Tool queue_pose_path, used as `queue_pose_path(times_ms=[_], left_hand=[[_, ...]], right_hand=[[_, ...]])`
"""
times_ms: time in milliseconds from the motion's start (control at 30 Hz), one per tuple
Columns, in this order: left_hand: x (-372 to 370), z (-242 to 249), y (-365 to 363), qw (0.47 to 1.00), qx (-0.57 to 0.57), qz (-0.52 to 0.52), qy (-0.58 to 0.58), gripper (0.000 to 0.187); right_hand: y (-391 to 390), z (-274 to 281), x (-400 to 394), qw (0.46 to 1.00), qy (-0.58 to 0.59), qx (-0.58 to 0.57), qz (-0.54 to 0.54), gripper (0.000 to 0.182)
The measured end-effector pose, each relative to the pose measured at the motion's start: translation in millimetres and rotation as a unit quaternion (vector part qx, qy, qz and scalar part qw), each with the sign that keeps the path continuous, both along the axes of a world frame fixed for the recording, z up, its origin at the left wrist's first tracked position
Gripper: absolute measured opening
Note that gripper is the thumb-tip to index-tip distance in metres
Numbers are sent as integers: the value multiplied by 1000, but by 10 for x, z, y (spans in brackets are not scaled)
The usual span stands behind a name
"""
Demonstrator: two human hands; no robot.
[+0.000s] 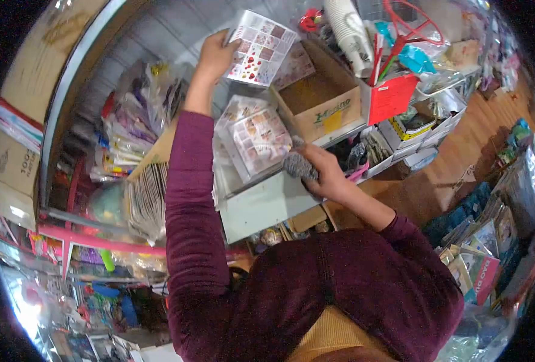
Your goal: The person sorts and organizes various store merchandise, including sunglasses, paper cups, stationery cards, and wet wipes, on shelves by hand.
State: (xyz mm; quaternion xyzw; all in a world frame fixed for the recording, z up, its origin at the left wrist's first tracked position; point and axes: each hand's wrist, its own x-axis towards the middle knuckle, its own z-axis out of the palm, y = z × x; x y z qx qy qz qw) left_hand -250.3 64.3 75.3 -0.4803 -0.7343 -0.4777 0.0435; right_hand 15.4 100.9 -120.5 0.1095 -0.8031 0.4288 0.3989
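Note:
My left hand (216,55) pinches the left edge of a printed sheet or flat packet (261,48) with small pictures and red hearts, raised near the back wall. My right hand (329,172) is closed round a grey fuzzy cloth or duster (300,166). The cloth is beside a stack of similar printed packets (260,140) in clear plastic, which lies on a pale shelf top (261,205). Behind the stack stands an open cardboard box (328,117) with another printed packet leaning at its left side.
A red box (390,100) and stacked paper cups (349,36) stand right of the cardboard box. Plastic-wrapped goods (140,108) and a box of upright cards (147,196) are at left. Wooden floor (424,193) and bundled packets (473,259) show at right.

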Motion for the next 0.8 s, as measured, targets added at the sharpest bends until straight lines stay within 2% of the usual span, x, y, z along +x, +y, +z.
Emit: queue_pose_path(times_ms=[67,100,167,200,400,500,567,633,667,700,767,800], left_hand=[[-134,-34,371,993,-59,28,94,35],[-158,-25,510,993,-58,17,100,35],[-217,-25,797,987,-136,-16,85,33],[-264,-20,925,981,-132,-25,143,31],[-534,-188,1226,965,-91,13,245,32],[-817,-309,1132,978,-148,6,144,31],[-890,-388,1077,976,-158,5,149,27],[-965,-476,1034,978,-180,-29,100,27],[-895,-495,1041,969,-174,-36,170,28],[-891,-566,1094,970,-172,-32,167,28],[-887,-702,1239,943,-151,-44,292,27],[-889,-754,1305,945,-152,-40,287,27]], right_hand=[[-3,-37,42,1000,-21,-3,-4,58],[-2,-53,57,999,-49,-6,2,58],[5,-99,66,999,-30,-6,-15,58],[9,-139,64,999,-31,-1,-23,57],[78,-194,157,997,-48,-24,-46,52],[119,-210,163,997,-51,-30,-57,49],[142,-235,159,996,-56,-30,-61,49],[135,-248,143,996,-61,-26,-60,49],[128,-247,132,996,-65,-23,-59,50],[123,-248,119,996,-68,-20,-58,50],[78,-296,75,996,-73,-18,-52,49],[54,-316,62,996,-76,-19,-50,49]])
